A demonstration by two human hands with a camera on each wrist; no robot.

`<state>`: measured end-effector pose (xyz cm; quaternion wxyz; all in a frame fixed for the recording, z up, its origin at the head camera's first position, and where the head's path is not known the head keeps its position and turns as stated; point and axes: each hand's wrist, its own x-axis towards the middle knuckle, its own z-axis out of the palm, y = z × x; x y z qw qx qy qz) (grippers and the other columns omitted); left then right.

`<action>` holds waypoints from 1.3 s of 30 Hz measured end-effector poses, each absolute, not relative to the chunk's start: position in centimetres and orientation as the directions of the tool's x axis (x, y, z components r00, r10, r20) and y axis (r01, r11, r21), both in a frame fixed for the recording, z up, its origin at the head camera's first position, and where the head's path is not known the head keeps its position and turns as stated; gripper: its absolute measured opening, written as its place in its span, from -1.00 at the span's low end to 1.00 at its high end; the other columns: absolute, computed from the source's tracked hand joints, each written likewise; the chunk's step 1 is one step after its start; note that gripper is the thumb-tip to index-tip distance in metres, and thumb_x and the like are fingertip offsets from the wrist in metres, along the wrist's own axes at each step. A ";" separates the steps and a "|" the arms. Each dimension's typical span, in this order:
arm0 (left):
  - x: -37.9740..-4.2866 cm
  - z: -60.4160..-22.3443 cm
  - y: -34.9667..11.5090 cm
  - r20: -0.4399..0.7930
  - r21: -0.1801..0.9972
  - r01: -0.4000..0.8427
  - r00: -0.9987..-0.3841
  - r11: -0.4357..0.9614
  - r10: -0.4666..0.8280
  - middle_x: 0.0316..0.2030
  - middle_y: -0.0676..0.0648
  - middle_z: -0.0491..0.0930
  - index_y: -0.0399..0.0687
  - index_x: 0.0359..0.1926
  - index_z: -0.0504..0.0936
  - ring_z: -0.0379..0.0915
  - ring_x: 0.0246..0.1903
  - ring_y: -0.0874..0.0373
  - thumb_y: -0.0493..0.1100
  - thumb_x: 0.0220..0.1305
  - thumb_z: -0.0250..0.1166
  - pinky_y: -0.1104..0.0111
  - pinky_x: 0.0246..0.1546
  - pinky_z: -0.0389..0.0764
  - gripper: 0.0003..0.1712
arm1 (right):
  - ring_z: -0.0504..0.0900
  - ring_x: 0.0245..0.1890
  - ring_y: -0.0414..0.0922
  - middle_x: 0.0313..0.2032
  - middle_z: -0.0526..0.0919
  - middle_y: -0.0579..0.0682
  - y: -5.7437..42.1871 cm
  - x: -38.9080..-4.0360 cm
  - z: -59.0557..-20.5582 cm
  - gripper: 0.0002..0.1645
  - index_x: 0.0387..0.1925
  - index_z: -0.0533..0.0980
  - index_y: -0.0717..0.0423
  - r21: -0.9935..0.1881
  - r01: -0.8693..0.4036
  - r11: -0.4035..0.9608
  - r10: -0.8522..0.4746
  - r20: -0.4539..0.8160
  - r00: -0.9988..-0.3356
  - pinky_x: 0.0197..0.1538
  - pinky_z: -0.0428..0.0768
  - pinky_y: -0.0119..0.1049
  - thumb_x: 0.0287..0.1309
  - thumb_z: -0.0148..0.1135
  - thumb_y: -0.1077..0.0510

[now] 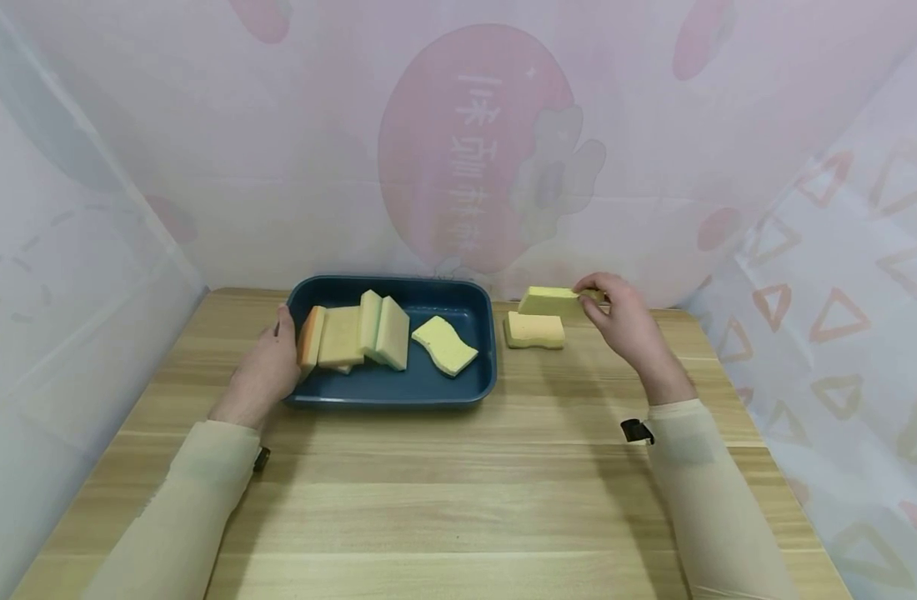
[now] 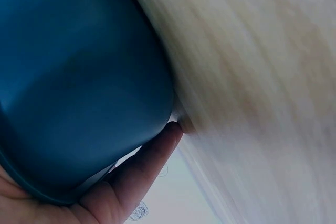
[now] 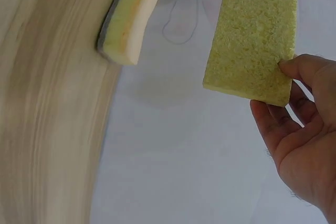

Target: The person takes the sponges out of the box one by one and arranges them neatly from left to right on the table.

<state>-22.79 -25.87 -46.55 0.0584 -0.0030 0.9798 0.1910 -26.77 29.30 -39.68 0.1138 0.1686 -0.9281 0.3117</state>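
My right hand (image 1: 622, 321) pinches a flat yellow sponge (image 3: 252, 40) by one end, thumb on its face and fingers behind. The held sponge is up off the table, tilted, above another sponge (image 1: 535, 331) that lies on the wood just right of the tray. In the right wrist view that lower sponge (image 3: 131, 19) shows a dark underside. My left hand (image 1: 267, 362) grips the left end of a dark blue tray (image 1: 398, 402), with a finger (image 2: 142, 174) along its outer wall.
Inside the tray several pale yellow sponges (image 1: 341, 335) lean together at the left, one with an orange layer. A wavy-edged yellow sponge (image 1: 445, 345) lies flat at its right. The tray stands on a wooden table (image 1: 443, 500), close to a patterned back cloth (image 1: 316, 217).
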 end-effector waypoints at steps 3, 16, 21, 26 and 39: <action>-22.8 -46.5 -25.9 -0.105 0.374 -0.020 -0.994 0.927 0.021 0.59 -0.86 0.22 -0.53 0.84 -0.46 0.48 0.47 -0.71 -0.45 0.63 0.08 -0.54 0.38 0.65 0.10 | 0.70 0.32 0.34 0.31 0.76 0.37 30.0 -27.0 -40.1 -0.76 0.22 0.71 0.31 -0.540 -0.363 0.760 -0.220 0.312 -0.924 0.41 0.72 0.45 0.73 0.24 0.34; -22.8 -46.6 -26.2 -0.135 0.455 -0.069 -0.991 0.888 -0.008 0.63 -0.78 0.22 -0.34 0.88 -0.50 0.48 0.47 -0.65 -0.41 0.69 0.02 -0.52 0.46 0.61 0.09 | 0.66 0.43 0.38 0.37 0.72 0.39 32.5 -27.3 -41.6 -0.75 0.25 0.70 0.31 -0.578 -0.274 0.768 -0.152 0.250 -0.956 0.54 0.63 0.49 0.76 0.22 0.30; -23.1 -47.1 -27.1 -0.084 0.527 -0.015 -0.996 0.850 0.035 0.66 -0.75 0.24 -0.35 0.89 -0.43 0.52 0.12 -0.41 -0.47 0.54 0.05 -0.31 0.22 0.69 0.15 | 0.65 0.45 0.38 0.37 0.72 0.39 33.4 -27.4 -42.3 -0.75 0.25 0.70 0.31 -0.570 -0.262 0.779 -0.142 0.246 -0.959 0.54 0.62 0.48 0.76 0.22 0.30; -23.5 -47.6 -28.2 -0.076 0.629 0.011 -0.994 0.778 0.075 0.82 -0.64 -0.06 -0.26 0.92 -0.38 0.49 -0.31 -0.19 -0.47 0.52 0.02 0.07 -0.28 0.63 0.14 | 0.66 0.44 0.38 0.36 0.72 0.39 34.2 -27.3 -42.8 -0.75 0.25 0.70 0.30 -0.572 -0.250 0.781 -0.128 0.245 -0.961 0.53 0.63 0.47 0.76 0.23 0.30; -23.5 -47.6 -28.7 -0.279 0.918 -0.270 -0.960 0.290 -0.014 0.94 -0.38 -0.26 0.10 0.98 -0.32 -0.02 0.85 -0.47 -0.44 0.67 -0.12 -0.05 0.59 0.56 0.06 | 0.67 0.45 0.39 0.37 0.74 0.39 35.5 -27.0 -43.8 -0.75 0.24 0.72 0.31 -0.581 -0.218 0.784 -0.080 0.254 -0.964 0.51 0.64 0.45 0.75 0.25 0.31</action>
